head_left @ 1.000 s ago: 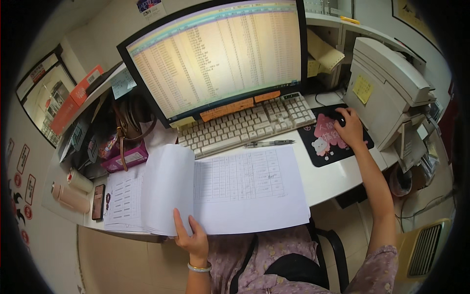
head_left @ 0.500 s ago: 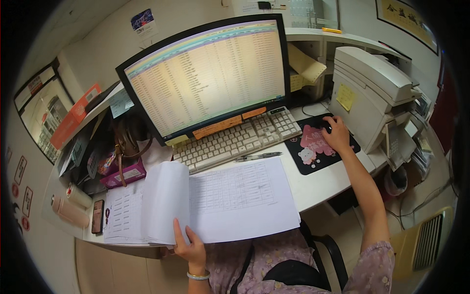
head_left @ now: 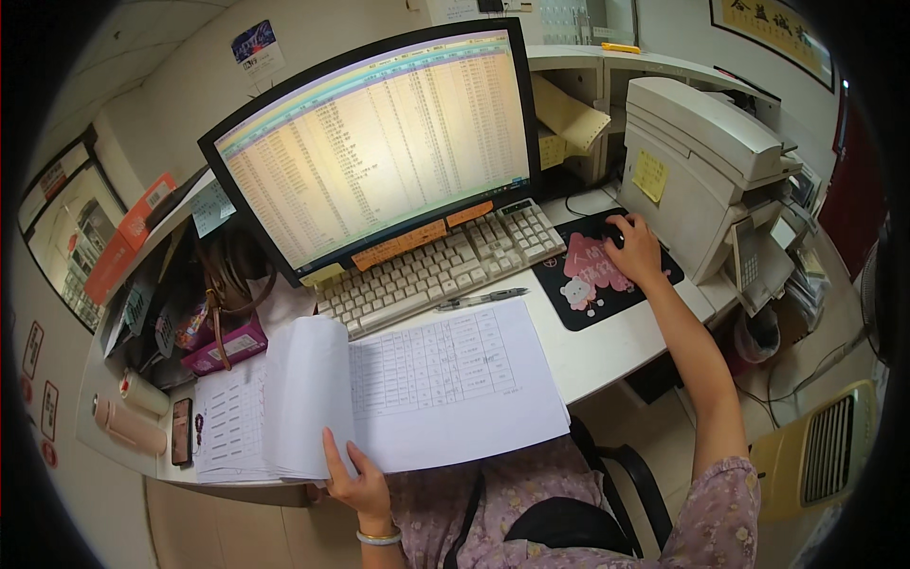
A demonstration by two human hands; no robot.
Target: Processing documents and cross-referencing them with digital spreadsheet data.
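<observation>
Holding pages [head_left: 313, 398] w/ left hand [head_left: 355, 479], right hand [head_left: 635, 251] on mouse.

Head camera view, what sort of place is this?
Most likely an office desk: a large monitor showing a spreadsheet, a keyboard, a printer, and a stack of printed tables held by the left hand.

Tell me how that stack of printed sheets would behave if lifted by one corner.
The stack of sheets would probably flop: the page lifted by the left hand already curves over. The pages look loose and thin, so they may slide apart or fan out. Its near edge overhangs the desk, so a push could likely tip it off.
</observation>
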